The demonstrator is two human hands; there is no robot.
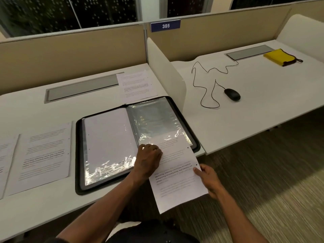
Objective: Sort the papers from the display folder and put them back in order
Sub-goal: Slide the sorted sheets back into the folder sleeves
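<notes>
Loose papers [43, 155] lie left of the open display folder [108, 146] on the white desk [52, 207]; left hand [149, 160] presses curled fingers on the sheet [175, 181], right hand [208, 179] pinching its edge, overhanging the desk's near rim; mouse [232, 94] far right

Before me on the desk [52, 204] lies the open display folder [122, 142]; one sheet [177, 174] has its far end in the folder's right-hand sleeve, its near end overhanging the desk edge, my left hand [149, 160] on it and my right hand [208, 179] at its right edge. Left of the folder lie two papers [43, 153] side by side; behind it, another paper [136, 85]. Beyond a divider [166, 71] to the right, a second desk [263, 102] bears a mouse [232, 94] and, farther back, a cloth [280, 57].
</notes>
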